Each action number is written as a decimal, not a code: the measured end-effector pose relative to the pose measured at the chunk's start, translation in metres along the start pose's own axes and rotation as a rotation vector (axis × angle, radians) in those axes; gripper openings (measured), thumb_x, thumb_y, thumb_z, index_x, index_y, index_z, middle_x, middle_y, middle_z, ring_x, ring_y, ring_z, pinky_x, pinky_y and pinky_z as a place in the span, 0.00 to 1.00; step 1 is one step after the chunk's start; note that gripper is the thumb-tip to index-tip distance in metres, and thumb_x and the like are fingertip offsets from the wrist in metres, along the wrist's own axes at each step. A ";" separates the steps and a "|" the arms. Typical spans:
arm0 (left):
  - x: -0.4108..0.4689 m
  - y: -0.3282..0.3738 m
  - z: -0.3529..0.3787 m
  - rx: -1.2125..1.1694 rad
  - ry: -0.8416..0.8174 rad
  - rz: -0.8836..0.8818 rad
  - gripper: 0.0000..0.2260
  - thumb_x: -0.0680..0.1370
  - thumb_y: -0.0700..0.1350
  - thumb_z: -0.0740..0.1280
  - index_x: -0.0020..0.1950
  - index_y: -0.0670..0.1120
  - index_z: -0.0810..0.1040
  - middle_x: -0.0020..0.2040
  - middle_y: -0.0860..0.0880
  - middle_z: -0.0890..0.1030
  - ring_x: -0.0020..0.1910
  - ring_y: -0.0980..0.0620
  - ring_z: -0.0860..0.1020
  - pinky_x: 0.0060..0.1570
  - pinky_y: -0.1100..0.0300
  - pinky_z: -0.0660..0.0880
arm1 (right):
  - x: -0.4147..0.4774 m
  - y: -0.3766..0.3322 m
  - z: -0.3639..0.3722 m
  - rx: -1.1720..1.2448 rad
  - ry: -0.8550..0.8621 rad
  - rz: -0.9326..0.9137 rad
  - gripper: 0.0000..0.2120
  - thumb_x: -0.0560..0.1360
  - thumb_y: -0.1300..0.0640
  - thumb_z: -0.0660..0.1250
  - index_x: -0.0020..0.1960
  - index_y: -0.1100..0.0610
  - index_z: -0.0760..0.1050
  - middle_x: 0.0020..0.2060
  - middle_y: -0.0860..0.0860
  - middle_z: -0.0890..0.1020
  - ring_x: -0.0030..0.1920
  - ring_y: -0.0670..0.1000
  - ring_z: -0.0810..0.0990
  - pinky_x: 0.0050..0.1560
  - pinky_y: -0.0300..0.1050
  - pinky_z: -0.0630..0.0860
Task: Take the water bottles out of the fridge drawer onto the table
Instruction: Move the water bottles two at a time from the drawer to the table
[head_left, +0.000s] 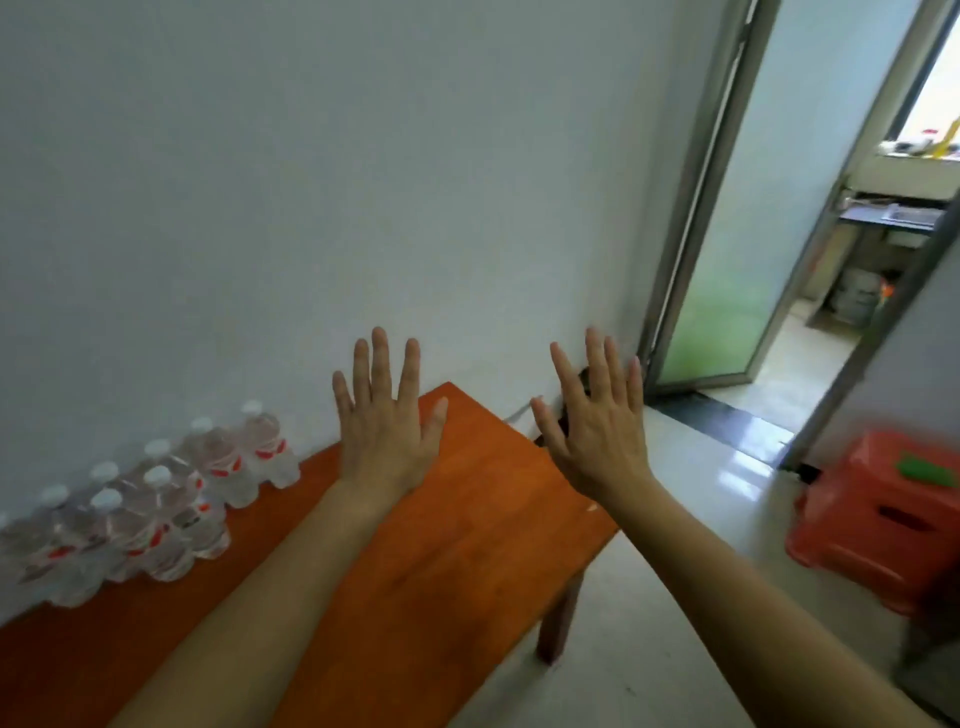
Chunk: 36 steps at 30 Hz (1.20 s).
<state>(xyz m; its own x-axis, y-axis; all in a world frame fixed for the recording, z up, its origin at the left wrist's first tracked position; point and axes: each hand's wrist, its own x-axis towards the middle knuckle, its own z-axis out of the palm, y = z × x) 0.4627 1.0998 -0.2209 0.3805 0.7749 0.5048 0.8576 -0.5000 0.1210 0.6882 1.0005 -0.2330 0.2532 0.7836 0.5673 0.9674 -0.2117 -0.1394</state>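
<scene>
Both hands, left (387, 431) and right (597, 436), hover over the worktop (441, 561), fingers spread, holding nothing. Bottles (156, 499) line the wall; a red stool (883, 525) stands beside.

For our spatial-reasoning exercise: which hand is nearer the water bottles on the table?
Left. The left hand hovers open just right of the water bottles; the right hand is farther right, near the end of the table.

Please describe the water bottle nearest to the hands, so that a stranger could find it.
Find the orange table against the white wall. Clear bottles with white caps and red labels stand along the wall. Yours is the end bottle, closest to the left hand.
</scene>
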 end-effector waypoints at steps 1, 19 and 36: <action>-0.002 0.039 -0.001 -0.025 -0.004 0.067 0.33 0.82 0.64 0.46 0.81 0.51 0.40 0.80 0.43 0.35 0.79 0.43 0.36 0.75 0.36 0.45 | -0.017 0.034 -0.022 -0.041 0.024 0.048 0.33 0.82 0.36 0.50 0.82 0.49 0.50 0.81 0.57 0.44 0.81 0.58 0.41 0.78 0.63 0.45; -0.063 0.624 0.057 -0.506 -0.084 0.911 0.32 0.82 0.64 0.48 0.82 0.50 0.49 0.82 0.42 0.44 0.80 0.41 0.42 0.75 0.34 0.49 | -0.294 0.461 -0.259 -0.522 0.127 0.788 0.38 0.79 0.35 0.51 0.82 0.55 0.49 0.81 0.60 0.45 0.80 0.60 0.43 0.78 0.63 0.41; -0.121 1.008 0.117 -0.533 -0.338 1.231 0.33 0.79 0.68 0.36 0.80 0.54 0.36 0.79 0.46 0.32 0.78 0.46 0.31 0.76 0.40 0.40 | -0.427 0.734 -0.371 -0.637 0.140 1.182 0.36 0.80 0.38 0.52 0.82 0.55 0.50 0.81 0.60 0.49 0.80 0.60 0.47 0.78 0.62 0.46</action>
<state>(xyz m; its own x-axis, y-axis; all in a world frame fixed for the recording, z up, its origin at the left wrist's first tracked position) 1.3218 0.5469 -0.2602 0.9189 -0.2523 0.3032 -0.2941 -0.9505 0.1004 1.2859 0.2941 -0.2768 0.8843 -0.1124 0.4531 -0.0102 -0.9750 -0.2221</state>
